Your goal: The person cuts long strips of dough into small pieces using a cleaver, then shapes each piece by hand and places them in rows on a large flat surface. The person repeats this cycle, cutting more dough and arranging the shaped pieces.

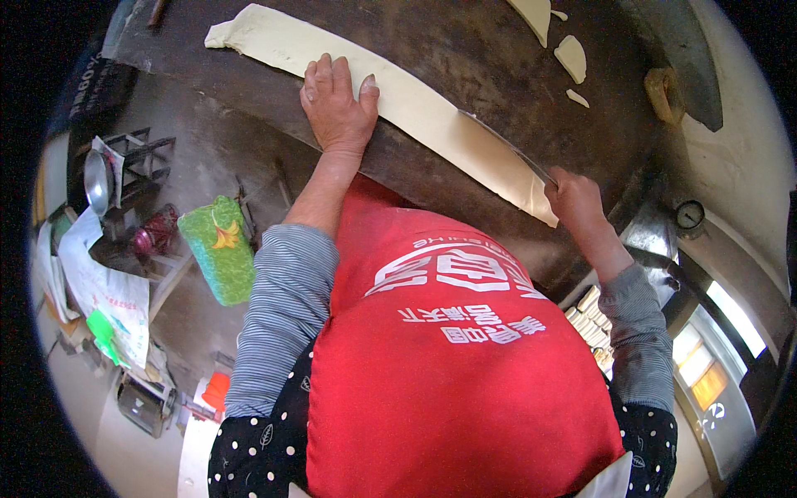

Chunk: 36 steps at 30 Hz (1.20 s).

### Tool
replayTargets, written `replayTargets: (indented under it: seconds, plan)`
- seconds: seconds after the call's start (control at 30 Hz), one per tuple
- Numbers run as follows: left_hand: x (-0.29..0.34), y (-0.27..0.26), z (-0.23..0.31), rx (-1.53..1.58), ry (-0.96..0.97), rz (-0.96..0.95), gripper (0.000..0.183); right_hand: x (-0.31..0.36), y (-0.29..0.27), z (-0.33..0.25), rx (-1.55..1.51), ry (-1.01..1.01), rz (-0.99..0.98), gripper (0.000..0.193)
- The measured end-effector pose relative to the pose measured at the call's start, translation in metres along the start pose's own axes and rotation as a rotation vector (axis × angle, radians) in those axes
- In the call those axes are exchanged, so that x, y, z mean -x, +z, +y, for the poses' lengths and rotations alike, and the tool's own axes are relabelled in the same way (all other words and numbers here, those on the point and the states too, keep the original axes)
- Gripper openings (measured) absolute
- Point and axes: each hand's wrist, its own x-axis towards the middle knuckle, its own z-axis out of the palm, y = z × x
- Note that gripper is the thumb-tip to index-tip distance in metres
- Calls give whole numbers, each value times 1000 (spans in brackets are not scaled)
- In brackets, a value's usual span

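A long, pale strip of dough [407, 95] stretches diagonally across the dark work table [481, 50], from the far left toward the near right. My left hand [339, 112] rests on the strip with its fingers stretched out flat and the thumb apart. My right hand [577, 201] is closed round the handle of a broad-bladed knife [508, 166]. Its shiny blade lies along the right part of the dough, touching or just over it; which of the two I cannot tell. The handle is mostly hidden in my fist.
Loose dough pieces [570, 58] lie at the table's far right. A ring-shaped brownish thing [662, 95] is beyond them, by the wall. A round gauge [689, 214] stands right of my right arm. Off the table's left side are a green cushion [217, 249] and a metal bowl [97, 183].
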Motion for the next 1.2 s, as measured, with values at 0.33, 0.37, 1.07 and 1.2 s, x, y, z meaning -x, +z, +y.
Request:
replayTargets:
  seconds: [0.33,0.37,1.07,1.2]
  plan:
    - [-2,-5,2,10,-30,-66,53,-17,8,10,-74,-62,-44,18]
    - [-2,-4,2,-1,-20,-63,53,-19,5,7,-66,-58,-67,18]
    - [0,-1,0,-11,-14,-85,52,-16,18,6,-362,185,132,18]
    - [0,0,1,-31,-20,-108,52,-6,18,7,-773,614,325,27]
